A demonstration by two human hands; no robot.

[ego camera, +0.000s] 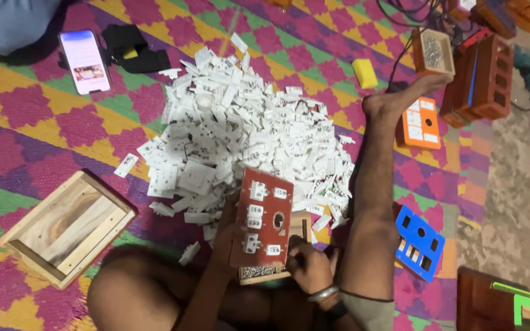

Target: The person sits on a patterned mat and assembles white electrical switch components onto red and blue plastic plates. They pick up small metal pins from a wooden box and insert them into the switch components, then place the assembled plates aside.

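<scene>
Sitting on the patterned mat (26, 132), working a red board (262, 217) that rests tilted on a small wooden box (299, 236) in my lap area, just in front of the big pile of white switches and sockets (246, 132). The board already carries several white parts down its left side, with a round hole open near the middle.

My left hand (225, 236) is wrapped round the board's left edge, fingers mostly behind it, steadying it. My right hand (308, 266) is curled closed at the board's lower right corner; it may be pinching something small or pressing the edge, I cannot tell which.

Step in hand, as I judge it: fitting parts into the board, partly done, some openings not yet filled. Next move probably calls for keeping the board steady with the left and picking one matching piece from the pile, which is jumbled, so it needs a look first.

Around: an empty wooden frame (62, 227) to my left, a phone (85, 61) further up, a blue plate with cut-outs (419, 242) by my right leg, an orange plate (419, 122) near the foot, a box of screws (433, 52).
</scene>
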